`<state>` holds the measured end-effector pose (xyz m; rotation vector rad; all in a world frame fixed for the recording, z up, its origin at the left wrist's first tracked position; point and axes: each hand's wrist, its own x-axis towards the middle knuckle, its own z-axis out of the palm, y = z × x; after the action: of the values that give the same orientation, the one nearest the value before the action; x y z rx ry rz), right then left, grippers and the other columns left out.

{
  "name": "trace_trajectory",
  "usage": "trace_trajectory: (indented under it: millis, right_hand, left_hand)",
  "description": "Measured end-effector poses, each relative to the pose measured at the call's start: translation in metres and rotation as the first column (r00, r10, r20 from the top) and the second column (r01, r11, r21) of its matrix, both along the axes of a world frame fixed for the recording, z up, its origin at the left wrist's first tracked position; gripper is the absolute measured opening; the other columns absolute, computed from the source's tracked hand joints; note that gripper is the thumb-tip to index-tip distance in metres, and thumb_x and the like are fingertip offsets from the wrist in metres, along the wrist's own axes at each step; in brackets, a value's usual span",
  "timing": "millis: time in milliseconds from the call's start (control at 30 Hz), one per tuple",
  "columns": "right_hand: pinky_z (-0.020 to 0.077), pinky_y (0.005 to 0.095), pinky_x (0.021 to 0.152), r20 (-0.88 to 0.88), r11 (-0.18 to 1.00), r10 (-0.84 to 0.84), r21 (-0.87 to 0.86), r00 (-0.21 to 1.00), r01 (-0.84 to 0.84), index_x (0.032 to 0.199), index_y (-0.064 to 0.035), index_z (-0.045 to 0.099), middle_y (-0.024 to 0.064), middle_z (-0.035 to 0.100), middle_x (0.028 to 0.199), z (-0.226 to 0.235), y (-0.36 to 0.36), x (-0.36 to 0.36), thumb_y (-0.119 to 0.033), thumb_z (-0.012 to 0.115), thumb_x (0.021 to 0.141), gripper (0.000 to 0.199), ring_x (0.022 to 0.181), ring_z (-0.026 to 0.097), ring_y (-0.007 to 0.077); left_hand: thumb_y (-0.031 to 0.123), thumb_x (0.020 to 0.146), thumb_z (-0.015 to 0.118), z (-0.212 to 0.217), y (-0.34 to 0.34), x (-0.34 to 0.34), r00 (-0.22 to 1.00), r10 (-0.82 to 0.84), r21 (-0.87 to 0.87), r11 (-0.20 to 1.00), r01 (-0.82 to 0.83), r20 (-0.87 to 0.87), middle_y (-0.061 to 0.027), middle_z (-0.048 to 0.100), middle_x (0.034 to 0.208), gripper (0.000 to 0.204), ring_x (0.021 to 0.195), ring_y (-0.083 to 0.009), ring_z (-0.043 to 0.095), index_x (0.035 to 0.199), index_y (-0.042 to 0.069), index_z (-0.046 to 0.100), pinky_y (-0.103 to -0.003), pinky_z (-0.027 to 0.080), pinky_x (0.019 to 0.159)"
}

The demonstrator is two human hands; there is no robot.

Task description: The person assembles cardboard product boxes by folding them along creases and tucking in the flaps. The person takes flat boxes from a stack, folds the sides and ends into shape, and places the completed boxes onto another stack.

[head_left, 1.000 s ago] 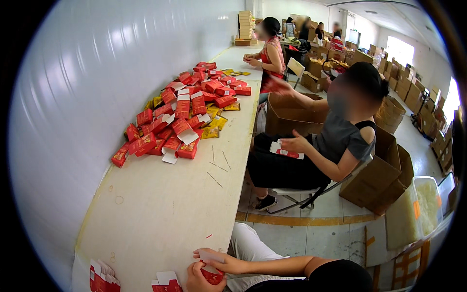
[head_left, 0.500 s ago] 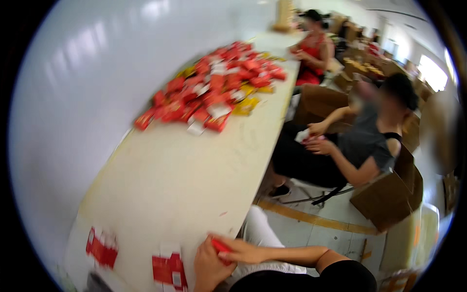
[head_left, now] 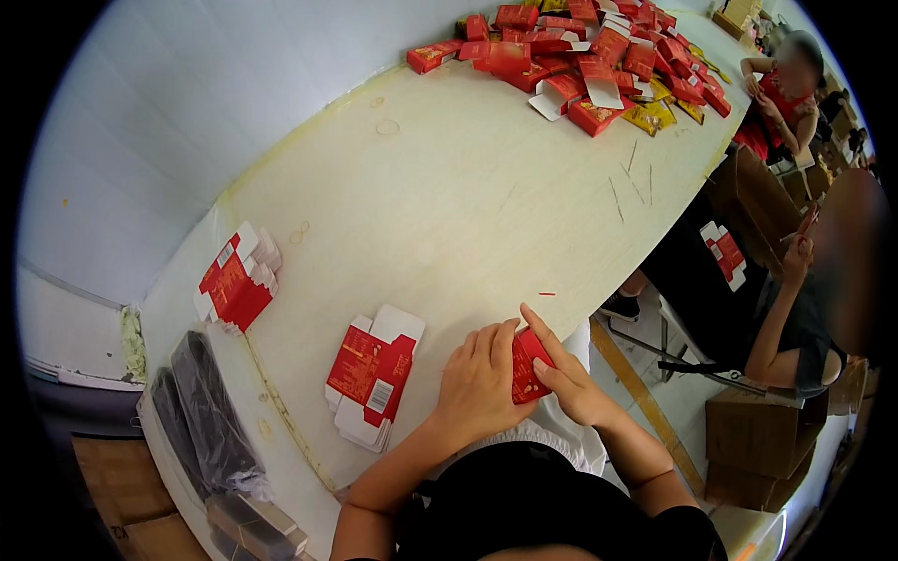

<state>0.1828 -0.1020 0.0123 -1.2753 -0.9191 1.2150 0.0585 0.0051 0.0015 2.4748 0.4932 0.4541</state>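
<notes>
A small red box is held between my two hands at the table's near edge, above my lap. My left hand presses its palm and fingers along the box's left side. From the right, my right hand grips it, with the thumb on its face and the index finger stretched along the far end. Just left of my left hand lies a stack of flat red-and-white cartons. Another stack of flat cartons sits farther left, near the wall.
Red boxes and yellow packets are heaped at the table's far end. Dark plastic-wrapped bundles lie at the left edge. At right, a seated co-worker has a flat carton on the lap; cardboard boxes stand behind.
My view has swung left and down, so the heap appears farther up and right. Both hands still hold the red box. The nearer co-worker's hands are raised, and a flat carton shows on their lap.
</notes>
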Motion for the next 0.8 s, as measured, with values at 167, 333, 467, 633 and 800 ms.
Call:
trace_trajectory:
  millis: [167,333,467,633,800]
  right_hand:
    - [0.0215,0.0328,0.108,0.201,0.998,-0.057,0.051,0.978,0.048,0.146,-0.0005,0.017,0.0229,0.037,0.139,0.003,-0.002,-0.003,-0.003,0.034,0.088,0.060,0.131,0.034,0.0308]
    - [0.0185,0.0335,0.110,0.328,0.991,-0.099,0.117,0.939,0.064,0.144,0.0034,0.021,0.0237,0.030,0.144,-0.007,-0.003,-0.005,-0.004,0.037,0.089,0.058,0.135,0.029,0.0324]
    - [0.0178,0.0363,0.111,0.379,0.989,-0.062,0.150,0.923,0.005,0.143,0.0038,0.020,0.0260,0.025,0.146,-0.011,-0.003,0.000,-0.010,0.044,0.090,0.060,0.136,0.026,0.0352]
    - [0.0216,0.0379,0.110,0.424,0.972,-0.186,0.210,0.887,0.103,0.139,0.0046,0.027,0.0244,0.032,0.140,-0.026,0.003,0.001,-0.019,0.045,0.093,0.055,0.132,0.031,0.0356]
    - [0.0235,0.0384,0.109,0.392,0.966,-0.221,0.216,0.893,0.143,0.137,-0.0005,0.038,0.0202,0.035,0.140,-0.024,0.012,0.003,-0.028,0.036,0.097,0.048,0.131,0.033,0.0331]
  left_hand:
    - [0.024,0.056,0.080,-0.003,-0.001,0.001,0.999,-0.008,0.005,1.000,0.008,0.043,-0.0189,0.050,0.112,0.085,0.101,-0.0345,0.053,0.125,-0.001,0.038,-0.040,0.047,0.082]
    - [0.026,0.055,0.079,-0.009,-0.001,0.000,0.999,0.004,0.014,1.000,-0.005,0.052,-0.0164,0.050,0.112,0.088,0.099,-0.0320,0.052,0.128,-0.001,0.037,-0.041,0.046,0.079]
    - [0.027,0.056,0.079,-0.010,-0.001,0.003,1.000,0.007,0.016,1.000,-0.008,0.025,-0.0173,0.050,0.113,0.087,0.099,-0.0339,0.052,0.127,0.000,0.037,-0.043,0.045,0.081]
    - [0.028,0.058,0.080,0.001,-0.008,0.016,0.999,0.051,-0.044,0.998,-0.050,0.016,-0.0182,0.053,0.110,0.082,0.100,-0.0370,0.051,0.124,0.003,0.039,-0.046,0.043,0.083]
    - [0.028,0.058,0.080,-0.010,-0.008,0.021,0.977,0.073,-0.016,0.997,-0.072,0.200,-0.0192,0.053,0.103,0.083,0.099,-0.0384,0.053,0.123,-0.001,0.039,-0.045,0.047,0.079]
